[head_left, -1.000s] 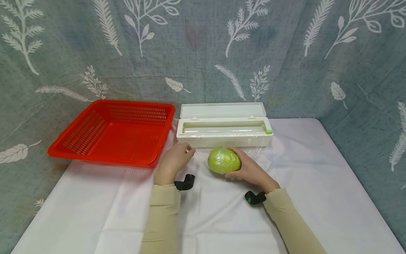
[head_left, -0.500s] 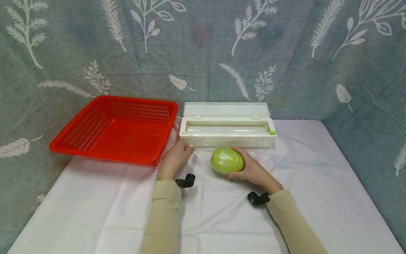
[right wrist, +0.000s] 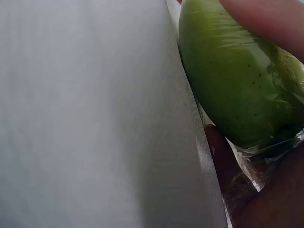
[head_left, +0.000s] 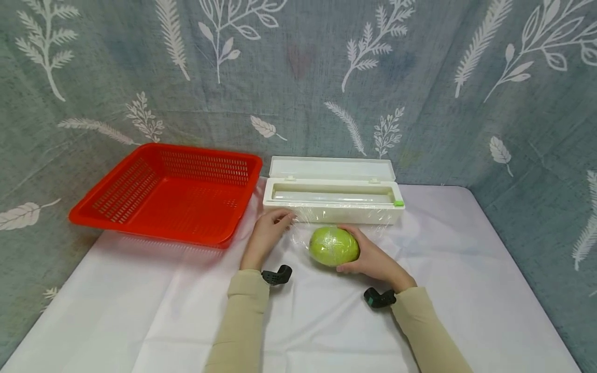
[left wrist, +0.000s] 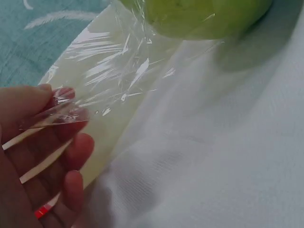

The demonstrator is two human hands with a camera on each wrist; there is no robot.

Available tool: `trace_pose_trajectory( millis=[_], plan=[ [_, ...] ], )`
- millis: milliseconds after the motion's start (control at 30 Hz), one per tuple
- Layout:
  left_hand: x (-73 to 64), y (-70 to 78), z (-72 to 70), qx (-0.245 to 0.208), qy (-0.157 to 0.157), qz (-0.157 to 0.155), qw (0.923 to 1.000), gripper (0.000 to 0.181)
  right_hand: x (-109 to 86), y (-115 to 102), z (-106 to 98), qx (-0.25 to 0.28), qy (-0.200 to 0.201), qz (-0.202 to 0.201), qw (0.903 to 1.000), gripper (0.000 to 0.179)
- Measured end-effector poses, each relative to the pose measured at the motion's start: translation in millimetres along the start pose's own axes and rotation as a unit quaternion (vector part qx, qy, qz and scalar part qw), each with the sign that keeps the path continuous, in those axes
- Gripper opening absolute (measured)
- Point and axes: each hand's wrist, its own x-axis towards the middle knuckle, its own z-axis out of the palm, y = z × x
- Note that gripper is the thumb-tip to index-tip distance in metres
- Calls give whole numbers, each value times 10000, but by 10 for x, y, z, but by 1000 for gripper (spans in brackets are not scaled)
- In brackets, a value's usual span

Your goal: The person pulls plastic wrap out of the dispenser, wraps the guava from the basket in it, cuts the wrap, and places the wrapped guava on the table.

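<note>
A green mango (head_left: 333, 246) wrapped in clear cling film lies on the white cloth in front of the film dispenser. My right hand (head_left: 370, 256) grips its right side, the thumb on the near side and fingers behind; in the right wrist view the film stretches shiny over the mango's (right wrist: 237, 76) spotted skin. To the left, my left hand (head_left: 268, 235) pinches a loose edge of the cling film (left wrist: 114, 80) between thumb and fingers, beside the dispenser's front left corner. The film runs from those fingers to the mango.
A white cling film dispenser (head_left: 326, 215) stands at the back with its lid (head_left: 332, 168) raised, a roll (head_left: 332, 197) inside and a green slider (head_left: 398, 203) at the right. Left of it is a red plastic basket (head_left: 186, 207). A patterned curtain (head_left: 298, 103) hangs behind the table.
My left hand has shifted a little right, closer to the mango, and now pinches the film's edge. The right hand keeps its grip on the mango. The head view has tilted slightly.
</note>
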Motion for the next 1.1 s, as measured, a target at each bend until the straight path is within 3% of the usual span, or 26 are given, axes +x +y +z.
trace_pose_trajectory(
  millis=[200,400,500,633,767,933,1000,1100],
  plan=[
    [7,151,10,-159,-118,227,9995,19,7,-32,-15,-67,101,-108,9999,92],
    [-26,309,0,-150,-609,412,9972,23,17,-49,20,-289,196,-233,9991,91],
    [-51,321,-8,55,-743,197,9970,26,17,-42,43,-386,244,-292,9985,91],
    [-78,243,15,41,-991,-344,9945,38,10,-21,58,-446,281,-297,9982,90],
    [-89,126,81,-800,-1399,-695,9845,46,-3,-11,67,-380,297,-289,9984,91],
    [-84,0,142,-1989,-1654,-875,9620,53,-7,-9,81,-425,318,-343,9980,91],
    [-83,-21,162,-2187,-1661,-889,9574,54,-7,-10,82,-464,325,-357,9978,91],
    [-78,-16,207,-2207,-1680,-848,9570,50,-5,-20,78,-476,335,-347,9977,90]
  ],
)
